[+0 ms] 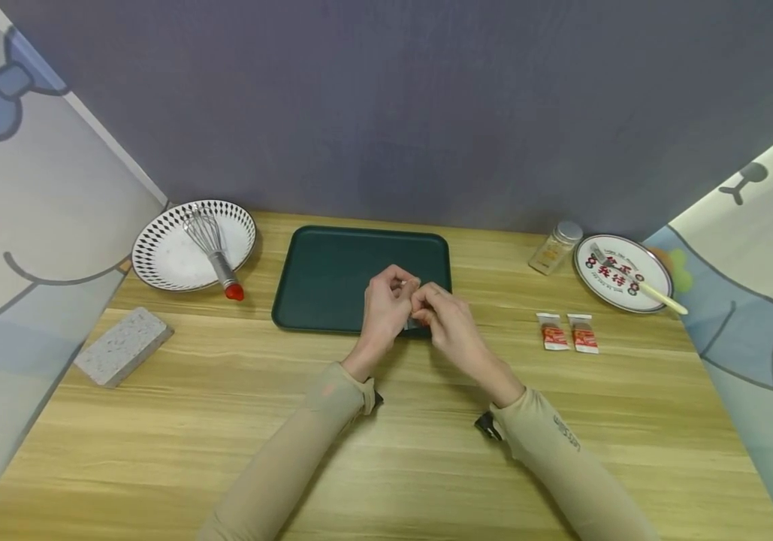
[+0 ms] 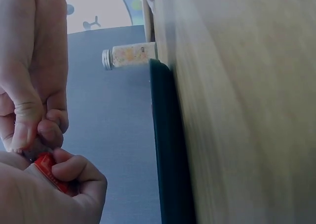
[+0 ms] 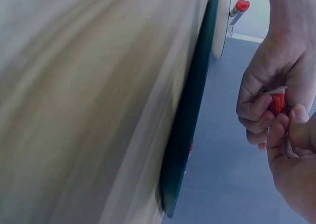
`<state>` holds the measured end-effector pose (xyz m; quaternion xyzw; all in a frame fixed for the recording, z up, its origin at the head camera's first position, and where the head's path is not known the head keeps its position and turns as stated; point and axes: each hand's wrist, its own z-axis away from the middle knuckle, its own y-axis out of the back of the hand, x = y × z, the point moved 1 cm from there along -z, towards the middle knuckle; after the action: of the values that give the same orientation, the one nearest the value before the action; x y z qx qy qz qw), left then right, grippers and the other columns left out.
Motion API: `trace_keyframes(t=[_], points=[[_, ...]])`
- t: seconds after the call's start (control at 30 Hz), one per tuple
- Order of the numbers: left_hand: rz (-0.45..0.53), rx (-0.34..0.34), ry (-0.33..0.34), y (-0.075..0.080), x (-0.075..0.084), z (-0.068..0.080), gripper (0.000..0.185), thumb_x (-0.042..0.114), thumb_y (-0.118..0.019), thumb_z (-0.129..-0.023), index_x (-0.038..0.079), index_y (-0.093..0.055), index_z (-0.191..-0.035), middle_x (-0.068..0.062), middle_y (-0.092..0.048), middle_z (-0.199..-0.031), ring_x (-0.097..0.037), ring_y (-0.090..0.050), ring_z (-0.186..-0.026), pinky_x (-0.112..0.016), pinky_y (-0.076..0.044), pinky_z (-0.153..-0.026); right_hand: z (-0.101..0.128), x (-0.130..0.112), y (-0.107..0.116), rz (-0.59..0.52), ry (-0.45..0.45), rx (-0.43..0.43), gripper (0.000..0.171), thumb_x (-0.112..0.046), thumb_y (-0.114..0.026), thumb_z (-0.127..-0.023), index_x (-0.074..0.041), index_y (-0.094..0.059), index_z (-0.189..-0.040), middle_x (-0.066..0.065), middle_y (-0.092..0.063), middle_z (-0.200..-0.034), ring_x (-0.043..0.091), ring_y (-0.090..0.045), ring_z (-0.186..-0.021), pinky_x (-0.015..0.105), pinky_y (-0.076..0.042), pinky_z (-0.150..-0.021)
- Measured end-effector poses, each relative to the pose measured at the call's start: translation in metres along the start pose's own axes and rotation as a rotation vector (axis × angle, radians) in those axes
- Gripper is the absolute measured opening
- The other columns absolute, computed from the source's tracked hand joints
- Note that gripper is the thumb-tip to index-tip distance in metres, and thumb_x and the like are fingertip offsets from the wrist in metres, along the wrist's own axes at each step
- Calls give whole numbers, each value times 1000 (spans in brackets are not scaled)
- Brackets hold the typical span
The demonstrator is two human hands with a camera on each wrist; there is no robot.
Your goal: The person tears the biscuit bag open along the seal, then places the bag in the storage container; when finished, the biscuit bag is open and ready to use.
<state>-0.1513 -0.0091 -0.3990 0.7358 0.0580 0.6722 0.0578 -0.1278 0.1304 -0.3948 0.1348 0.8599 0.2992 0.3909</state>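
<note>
Over the front right part of a dark green tray (image 1: 339,278), both hands meet around a small red snack packet (image 2: 48,167). My left hand (image 1: 386,306) grips the packet with curled fingers. The fingertips of my right hand (image 1: 452,324) pinch its other end, right against the left fingers. In the right wrist view, a pale wrapper edge and the red packet (image 3: 278,103) stick out between the hands. Most of the packet is hidden by the fingers. A small red bit (image 3: 191,148) peeks over the tray's rim in that view.
To the left are a patterned bowl (image 1: 170,264) with a whisk (image 1: 213,252) in it and a grey block (image 1: 124,347). On the right stand a shaker jar (image 1: 555,248), a plate (image 1: 599,289) with a fork (image 1: 656,294), and two red-labelled packets (image 1: 553,333). A wall closes off the back.
</note>
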Motion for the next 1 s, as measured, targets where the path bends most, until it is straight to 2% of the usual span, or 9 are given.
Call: trace_keyframes(t=[0.13,0.27,0.33,0.43,0.53,0.63,0.8,0.9,1.0], points=[[11,-45,3,2,0,-3,12,8,-65,-109,-2,-70,-103,-11,-68,-85,-12,-54,-59,-23,-41,-51,-1,-2,5,-57,-58,-21,21,11,-71,-95,-4,-57,-92,7,-56,-87,21,-57,-71,29,-48,-64],[75,-112,0,11,1,-7,14,10,-64,-110,-3,-70,-109,-13,-70,-89,-14,-57,-65,-24,-44,-56,-8,-4,17,-219,-229,-31,11,9,-64,-102,0,-56,-103,16,-60,-94,39,-60,-78,30,-50,-68],[115,-146,-4,17,2,-9,15,10,-64,-110,-4,-71,-110,-17,-74,-94,-19,-63,-75,-27,-49,-65,-13,-2,23,-284,-317,-23,8,8,-61,-106,3,-55,-108,19,-61,-97,44,-61,-83,32,-53,-71],[149,-193,-1,24,2,-9,14,9,-66,-109,-2,-73,-111,-17,-77,-98,-25,-67,-89,-38,-54,-81,-19,6,31,-309,-401,-18,9,4,-60,-108,5,-55,-114,18,-62,-101,40,-63,-90,34,-55,-74],[181,-223,12,27,0,-9,11,7,-68,-107,-2,-74,-111,-14,-77,-98,-26,-69,-93,-51,-56,-91,-23,14,34,-301,-422,-32,13,1,-62,-108,7,-57,-118,17,-63,-106,32,-63,-94,31,-52,-75],[238,-210,36,28,-2,-10,9,3,-70,-104,-4,-73,-111,-11,-76,-95,-20,-68,-84,-57,-58,-88,-24,20,34,-257,-425,-54,18,-5,-61,-110,8,-59,-123,19,-65,-112,29,-63,-97,29,-50,-76],[334,-136,91,29,-5,-15,11,-4,-71,-102,-6,-69,-113,-12,-75,-93,-16,-70,-76,-42,-64,-80,-24,31,37,-253,-474,-127,27,-9,-56,-113,12,-60,-129,25,-67,-115,34,-68,-95,42,-60,-84],[341,-124,119,32,-9,-19,14,-6,-70,-102,-6,-67,-115,-15,-75,-95,-18,-72,-78,-35,-65,-77,-24,38,36,-301,-515,-179,25,-5,-59,-111,13,-60,-128,27,-67,-114,35,-71,-91,50,-63,-85],[289,-152,152,34,-12,-22,19,-7,-68,-102,-8,-66,-121,-21,-75,-106,-27,-74,-89,-35,-64,-82,-27,45,32,-297,-537,-198,20,0,-64,-107,12,-62,-123,26,-68,-110,32,-73,-88,48,-64,-83]])
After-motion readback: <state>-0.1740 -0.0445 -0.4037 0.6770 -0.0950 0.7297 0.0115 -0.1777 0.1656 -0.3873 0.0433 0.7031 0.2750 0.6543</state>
